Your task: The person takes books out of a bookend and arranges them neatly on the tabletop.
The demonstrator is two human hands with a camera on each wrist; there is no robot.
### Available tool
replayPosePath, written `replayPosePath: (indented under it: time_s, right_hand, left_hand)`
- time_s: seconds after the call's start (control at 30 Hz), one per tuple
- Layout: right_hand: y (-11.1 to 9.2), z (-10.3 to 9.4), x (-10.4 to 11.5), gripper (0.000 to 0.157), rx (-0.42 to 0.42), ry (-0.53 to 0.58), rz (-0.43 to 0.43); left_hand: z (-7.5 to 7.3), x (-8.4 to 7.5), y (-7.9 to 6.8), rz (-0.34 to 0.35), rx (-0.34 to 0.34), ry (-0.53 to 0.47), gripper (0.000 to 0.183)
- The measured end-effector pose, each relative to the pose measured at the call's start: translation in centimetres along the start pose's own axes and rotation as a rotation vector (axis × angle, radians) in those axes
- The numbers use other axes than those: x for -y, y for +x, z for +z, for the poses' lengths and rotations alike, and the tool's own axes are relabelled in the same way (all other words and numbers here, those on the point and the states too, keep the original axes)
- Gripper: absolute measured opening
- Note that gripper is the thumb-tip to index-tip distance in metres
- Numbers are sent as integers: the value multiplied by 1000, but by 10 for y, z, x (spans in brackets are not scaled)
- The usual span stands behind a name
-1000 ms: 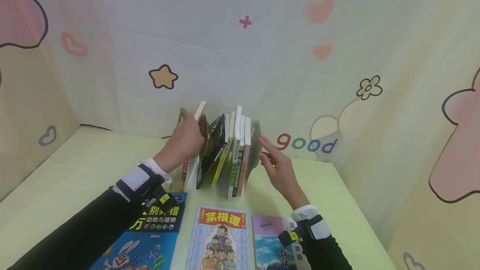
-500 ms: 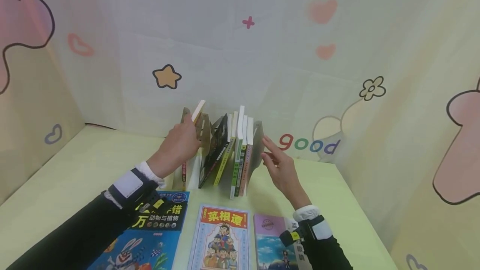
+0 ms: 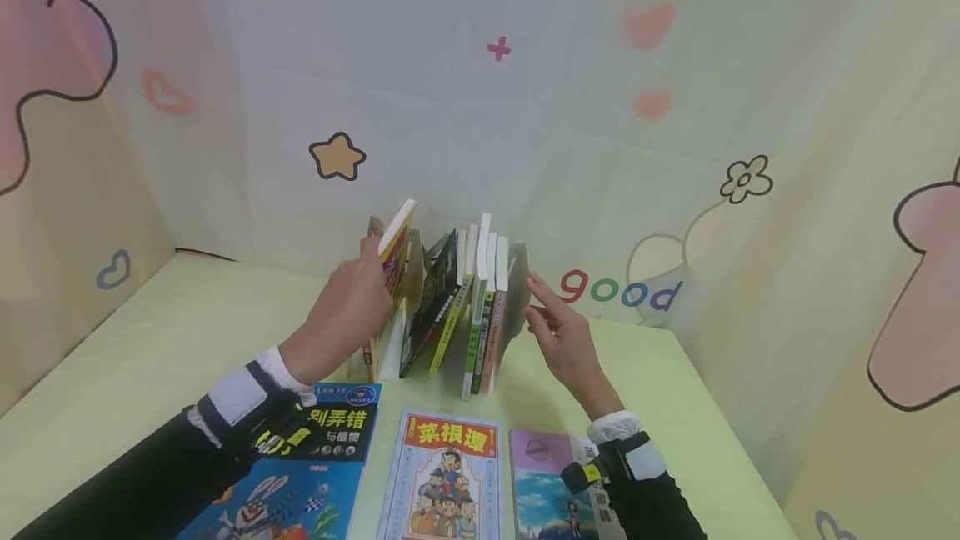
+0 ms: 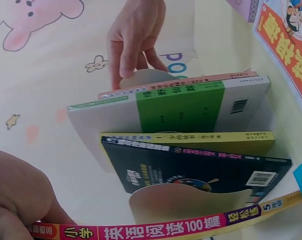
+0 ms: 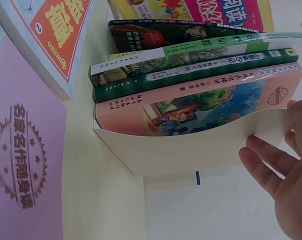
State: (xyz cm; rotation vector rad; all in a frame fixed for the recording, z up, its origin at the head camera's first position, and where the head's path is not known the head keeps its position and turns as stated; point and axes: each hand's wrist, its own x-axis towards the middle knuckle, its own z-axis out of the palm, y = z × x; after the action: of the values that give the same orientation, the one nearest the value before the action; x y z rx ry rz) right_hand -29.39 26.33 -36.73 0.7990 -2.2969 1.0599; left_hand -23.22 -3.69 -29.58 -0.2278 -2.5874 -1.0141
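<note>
My left hand grips the upper part of a book with a magenta-and-yellow spine at the left end of a bookend row. The book leans, its white top edge above the left metal panel. Straight fingers of my right hand touch the outer face and edge of the right bookend panel. Between the panels stand a tilted black book, a leaning yellow-spined book, a green-and-white book and a pink book. The left fingertips are partly hidden in the head view.
In front lie a blue rabbit-covered book, a comic-style book and a purple-and-blue book. The pale yellow table meets a printed cloth backdrop behind the row.
My left hand has drawn down and toward me, and the gripped book shows more of its colourful cover. The right hand stays at the panel. The view has shifted slightly.
</note>
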Motion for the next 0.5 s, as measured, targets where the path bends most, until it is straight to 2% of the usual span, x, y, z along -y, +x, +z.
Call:
replayPosePath:
  time_s: [0.17,0.27,0.5]
  right_hand:
    - [-1,1,-1,50,-10,6,-14]
    - [-1,1,-2,50,-13,8,-16]
    - [0,2,2,51,-18,5,-27]
  left_hand:
    - [-9,-8,-5,91,-72,27,54]
    - [-18,-16,-10,87,-68,34,54]
    - [-43,-30,-25,3,-31,37,58]
